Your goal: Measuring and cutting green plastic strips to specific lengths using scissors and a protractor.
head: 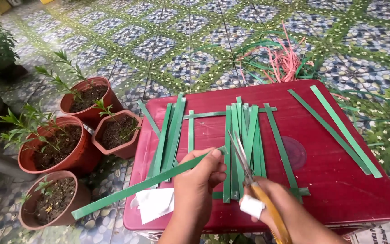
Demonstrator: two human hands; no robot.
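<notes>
Two hands at lower centre: my left hand (199, 174) pinches a long green strip (136, 187), right hand (285, 212) grips open scissors (249, 174) over the red counter (339, 180); cutting step, needing blade alignment.

Head view, looking steeply down, close over red table (339, 180)

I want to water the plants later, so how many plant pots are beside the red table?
4, all left of the red table: one at back, one large, one small angular against the table, one nearest. None seem hidden.
</notes>
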